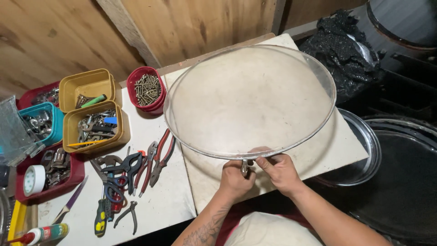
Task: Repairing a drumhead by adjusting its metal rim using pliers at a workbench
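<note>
Clear round dome cover (pixel 249 98), wide and shallow like a big see-through lid, is held tilted above a pale work table (pixel 327 152) and takes up most of the view; its near rim sits at both hands, its far rim reaches toward the wooden wall. Right of the table, lower down, lie dark round metal rings and a black crumpled bag (pixel 339 45). Left of the dome, the bench holds yellow tubs (pixel 93 130) of mixed hardware, a red cup of screws (pixel 146 89), then a loose row of red-handled pliers (pixel 159 157), cutters and screwdrivers. The left hand (pixel 234 180) is closed around a small metal tool or clip (pixel 244 167) pressed at the rim's near edge. The right hand (pixel 280 171) pinches the rim just beside it, thumb on top, fingers curled under. The step in hand looks like fitting or working something onto the rim. The next move likely calls for a steady hold on the dome while the small piece is seated squarely.
</note>
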